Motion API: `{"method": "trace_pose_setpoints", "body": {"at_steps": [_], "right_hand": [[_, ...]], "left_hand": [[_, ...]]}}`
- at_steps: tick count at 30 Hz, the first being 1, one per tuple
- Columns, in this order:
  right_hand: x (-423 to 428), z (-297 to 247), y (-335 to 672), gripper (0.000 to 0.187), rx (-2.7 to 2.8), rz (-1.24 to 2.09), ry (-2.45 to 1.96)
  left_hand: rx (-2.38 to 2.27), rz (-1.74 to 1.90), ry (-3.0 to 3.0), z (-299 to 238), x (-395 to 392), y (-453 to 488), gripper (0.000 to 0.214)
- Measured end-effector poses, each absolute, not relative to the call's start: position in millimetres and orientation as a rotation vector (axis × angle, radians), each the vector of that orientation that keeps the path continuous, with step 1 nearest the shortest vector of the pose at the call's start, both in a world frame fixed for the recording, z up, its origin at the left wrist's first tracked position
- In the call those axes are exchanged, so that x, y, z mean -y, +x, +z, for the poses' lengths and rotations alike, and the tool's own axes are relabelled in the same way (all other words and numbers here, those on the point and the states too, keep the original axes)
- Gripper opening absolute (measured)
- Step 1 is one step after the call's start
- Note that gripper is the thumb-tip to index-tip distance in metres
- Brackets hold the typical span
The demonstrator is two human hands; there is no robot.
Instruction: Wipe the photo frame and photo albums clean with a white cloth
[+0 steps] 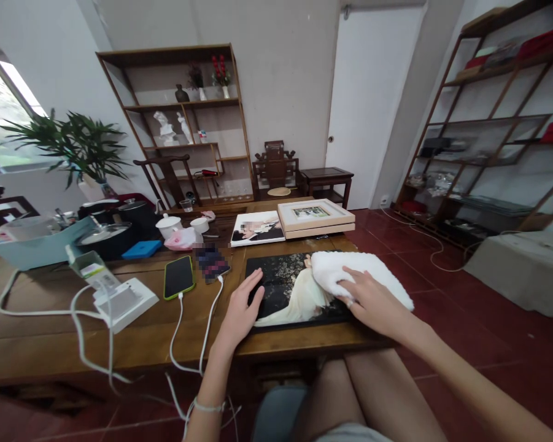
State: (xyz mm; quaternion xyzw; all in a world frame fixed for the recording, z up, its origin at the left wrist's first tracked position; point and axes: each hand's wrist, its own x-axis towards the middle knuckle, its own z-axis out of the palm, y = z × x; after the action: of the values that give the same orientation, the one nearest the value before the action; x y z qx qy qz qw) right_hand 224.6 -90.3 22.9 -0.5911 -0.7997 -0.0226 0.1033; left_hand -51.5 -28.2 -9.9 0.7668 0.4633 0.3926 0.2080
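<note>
A dark photo panel (280,288) with a figure in a pale gown lies flat on the wooden table (202,344). My left hand (243,307) rests on its left edge, fingers stretched out and thumb apart. On the panel's right part my right hand (361,294) presses a fluffy white cloth (377,270), its fingers bent into the pile. The cloth hides the panel's upper right portion and hangs past the table's right edge.
Behind the panel are a light photo print (253,228) and stacked wooden picture frames (315,218). To the left lie a green-edged phone (179,276), a second phone (212,264), white cables (179,344), an open white box (129,301) and a blue box (142,248).
</note>
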Motion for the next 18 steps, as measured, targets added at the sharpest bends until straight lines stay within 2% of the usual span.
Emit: {"method": "trace_pose_setpoints", "body": {"at_steps": [4,7,12,18], "right_hand": [[70.3,32.4,184.7,0.034,2.425,-0.015,-1.708],[71.7,35.3,149.8,0.038,2.548,0.034,-1.465],[98.0,35.4,136.2,0.029,2.734,0.160,-1.030],[127.1,36.3,175.8,0.033,2.624,0.324,-1.237]], "left_hand": [[-1.265,1.162,2.082,-5.7,31.2,-51.6,0.042],[-1.244,1.220,2.052,-4.6,32.6,-52.5,0.044],[-1.239,1.233,2.050,-5.0,33.9,-52.8,0.046],[-1.282,1.141,2.207,-7.4,33.2,-51.2,0.045]]}}
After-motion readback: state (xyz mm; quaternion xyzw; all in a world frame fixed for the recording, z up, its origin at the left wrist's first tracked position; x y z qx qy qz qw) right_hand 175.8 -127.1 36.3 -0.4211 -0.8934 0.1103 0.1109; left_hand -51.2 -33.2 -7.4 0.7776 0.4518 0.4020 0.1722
